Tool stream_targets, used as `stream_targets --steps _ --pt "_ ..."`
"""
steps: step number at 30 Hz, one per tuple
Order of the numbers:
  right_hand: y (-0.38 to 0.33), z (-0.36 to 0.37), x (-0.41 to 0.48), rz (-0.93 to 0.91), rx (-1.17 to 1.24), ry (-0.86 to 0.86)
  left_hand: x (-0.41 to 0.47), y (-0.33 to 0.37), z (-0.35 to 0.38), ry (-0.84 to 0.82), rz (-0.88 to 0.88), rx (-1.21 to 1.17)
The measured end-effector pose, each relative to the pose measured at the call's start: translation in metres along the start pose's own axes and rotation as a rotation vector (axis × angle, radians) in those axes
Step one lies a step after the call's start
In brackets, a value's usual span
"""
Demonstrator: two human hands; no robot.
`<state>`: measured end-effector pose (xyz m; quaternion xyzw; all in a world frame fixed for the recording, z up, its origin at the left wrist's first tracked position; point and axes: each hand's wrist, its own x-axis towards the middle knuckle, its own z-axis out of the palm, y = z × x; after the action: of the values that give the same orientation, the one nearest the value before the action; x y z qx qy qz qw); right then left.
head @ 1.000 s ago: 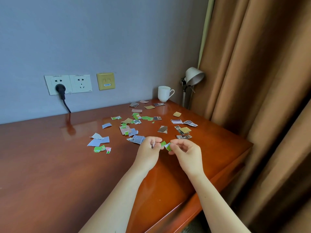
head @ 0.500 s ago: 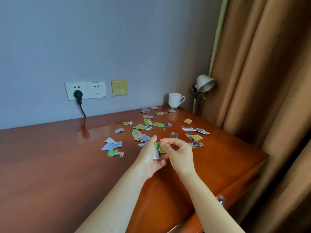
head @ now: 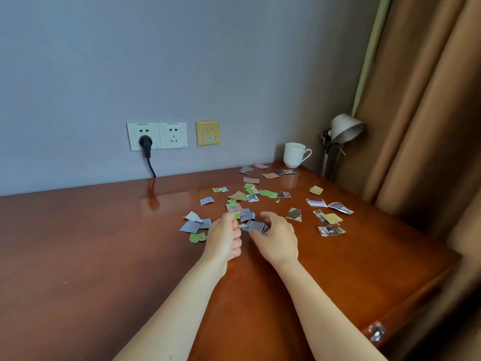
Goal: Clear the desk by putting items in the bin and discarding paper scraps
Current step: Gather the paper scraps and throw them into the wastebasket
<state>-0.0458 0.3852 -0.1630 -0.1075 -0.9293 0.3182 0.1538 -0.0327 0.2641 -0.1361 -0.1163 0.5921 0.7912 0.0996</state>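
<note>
Nearest: left hand (head: 224,238), grip curled tight, contents impossible to tell; right hand (head: 279,237), grip curled round grey scraps (head: 256,226). Beyond, across counter (head: 104,256): paper scraps (head: 268,193), mostly ungathered. Farthest: mug (head: 294,155), lamp (head: 346,127). Bin not in view; clearing judged barely begun.

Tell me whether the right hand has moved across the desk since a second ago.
Yes. The right hand has shifted left, away from the striped photo scrap; its fingers now curl round grey-blue scraps.
</note>
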Motion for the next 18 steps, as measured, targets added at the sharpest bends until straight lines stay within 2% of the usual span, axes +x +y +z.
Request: stream_targets --steps 4,7,12,16,18 --pt "-0.005 0.004 0.006 -0.014 -0.167 -0.071 0.004 0.001 -0.003 -0.013 -0.043 -0.116" --pt "-0.007 0.007 0.013 -0.009 -0.187 -0.064 0.006 0.003 -0.009 -0.036 -0.099 -0.22" --pt "-0.01 0.006 0.022 0.042 -0.1 -0.143 0.008 0.005 -0.013 -0.061 -0.126 -0.254" --pt "-0.007 0.014 0.011 -0.036 0.046 -0.035 0.012 0.005 -0.014 -0.053 -0.153 -0.322" --pt "-0.006 0.016 0.007 -0.071 0.124 -0.035 0.015 0.005 -0.014 -0.03 -0.166 -0.374"
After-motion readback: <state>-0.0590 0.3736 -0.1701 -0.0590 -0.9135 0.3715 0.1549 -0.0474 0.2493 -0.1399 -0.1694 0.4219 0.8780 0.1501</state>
